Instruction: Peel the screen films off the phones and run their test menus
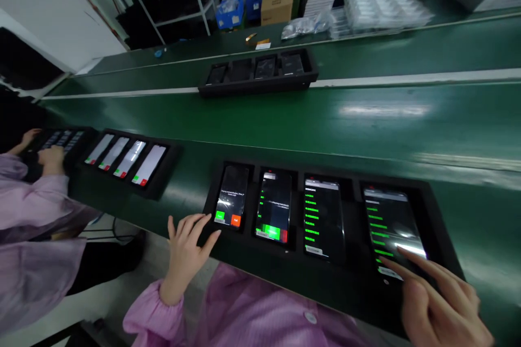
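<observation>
In front of me a black tray (354, 276) holds several smartphones with lit screens. My left hand (189, 246) is open, fingers apart, at the tray's left edge beside the leftmost phone (233, 195), whose dark screen shows a green and a red button. The second phone (273, 203) also shows green and red at its bottom. Rows of green text fill the third phone (323, 217). Over the lower part of the rightmost phone (393, 222), also with green lines, my right hand (442, 295) stretches its fingers; whether a fingertip touches the glass I cannot tell.
To the left, another black tray (163, 173) holds several white-screened phones; beyond it a co-worker's hands (52, 160) rest at a further tray. Across the green bench (260, 119) sits a dark tray (260, 85). Clear plastic trays (382, 8) and a cardboard box (277, 8) are behind.
</observation>
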Available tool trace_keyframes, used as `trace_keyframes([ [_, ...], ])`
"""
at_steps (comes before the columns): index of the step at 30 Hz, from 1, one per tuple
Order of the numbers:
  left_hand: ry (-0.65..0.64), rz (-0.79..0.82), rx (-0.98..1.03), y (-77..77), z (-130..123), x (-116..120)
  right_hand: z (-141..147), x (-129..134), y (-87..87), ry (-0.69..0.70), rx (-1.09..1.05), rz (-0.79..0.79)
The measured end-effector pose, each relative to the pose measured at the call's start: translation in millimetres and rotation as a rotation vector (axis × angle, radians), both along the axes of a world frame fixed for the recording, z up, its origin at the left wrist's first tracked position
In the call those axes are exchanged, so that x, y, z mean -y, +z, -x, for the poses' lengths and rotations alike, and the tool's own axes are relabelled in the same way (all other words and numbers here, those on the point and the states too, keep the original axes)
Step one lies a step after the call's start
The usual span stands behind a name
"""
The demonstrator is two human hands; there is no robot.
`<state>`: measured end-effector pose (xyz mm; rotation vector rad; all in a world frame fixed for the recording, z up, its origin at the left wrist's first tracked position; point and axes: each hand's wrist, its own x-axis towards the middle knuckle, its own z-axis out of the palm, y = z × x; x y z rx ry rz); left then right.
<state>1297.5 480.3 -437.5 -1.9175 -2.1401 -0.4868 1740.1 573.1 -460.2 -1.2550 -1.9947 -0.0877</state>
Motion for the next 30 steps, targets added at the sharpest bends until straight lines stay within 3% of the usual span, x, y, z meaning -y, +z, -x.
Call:
trace_keyframes([
  [4,-0.031,0.085,-0.010,-1.5,-4.8,6.4,-10.8,1.1,-2.8,-0.060,-0.030,0.050],
  [7,-0.040,0.132,-0.021,7.3,-5.9,-6.6,-21.8,-14.2,0.9,-0.103,0.071,0.154],
  [9,-0.035,0.139,-0.019,16.0,-2.7,-33.0,-26.1,-38.5,6.1,-0.145,0.173,0.197],
  [13,-0.071,0.193,0.001,27.8,3.4,-109.6,-23.7,-96.8,13.4,-0.202,0.310,0.266],
  [16,-0.098,0.199,-0.004,31.4,2.7,-141.3,-20.3,-112.2,17.0,-0.205,0.337,0.240],
  [20,-0.176,0.178,-0.024,34.3,-13.3,-138.7,-2.6,-94.3,28.4,-0.106,0.355,0.128],
  [27,-0.383,0.203,-0.026,25.8,-77.2,-172.4,87.4,-107.4,32.3,0.039,0.394,0.147],
  [30,-0.428,0.209,-0.024,21.3,-74.5,-161.6,85.4,-100.3,30.9,0.060,0.391,0.149],
])
